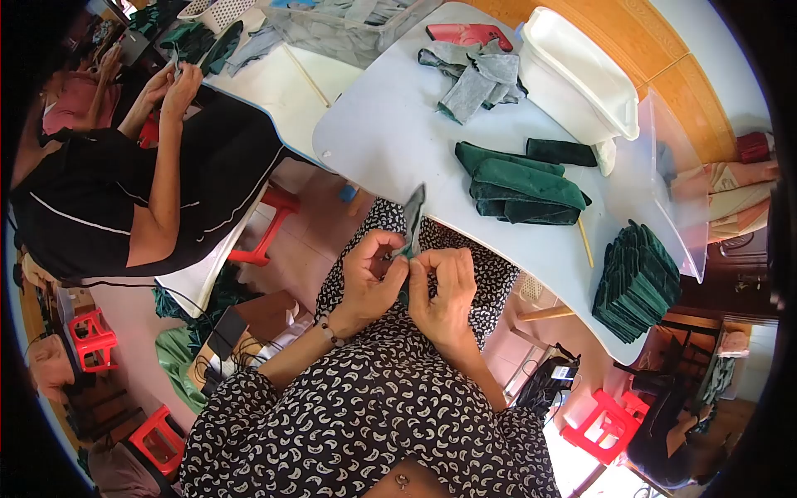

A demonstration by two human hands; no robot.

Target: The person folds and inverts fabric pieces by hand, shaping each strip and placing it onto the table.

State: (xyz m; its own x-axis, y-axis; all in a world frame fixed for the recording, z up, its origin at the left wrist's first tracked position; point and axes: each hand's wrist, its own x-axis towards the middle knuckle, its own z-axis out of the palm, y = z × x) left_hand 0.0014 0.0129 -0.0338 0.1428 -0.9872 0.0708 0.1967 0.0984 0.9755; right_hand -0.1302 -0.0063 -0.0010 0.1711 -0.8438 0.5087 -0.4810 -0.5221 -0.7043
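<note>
My left hand (369,274) and my right hand (444,290) meet in front of my lap, thumbs and fingertips pinched together. Between them they grip a small green-and-grey fabric piece (414,212), whose narrow end sticks up above the fingers. Its lower part is mostly hidden by my hands. Beyond the table edge in front of me lies a pile of folded dark green velvet pieces (527,187). Farther back is a loose heap of grey-backed fabric pieces (481,83).
A white plastic tub (577,70) stands at the table's back, near a red item (469,35). Stacked green velvet pieces (635,282) sit at the right edge. A wooden stick (586,243) pokes from under the pile. At left, a co-worker in black (158,183) handles fabric.
</note>
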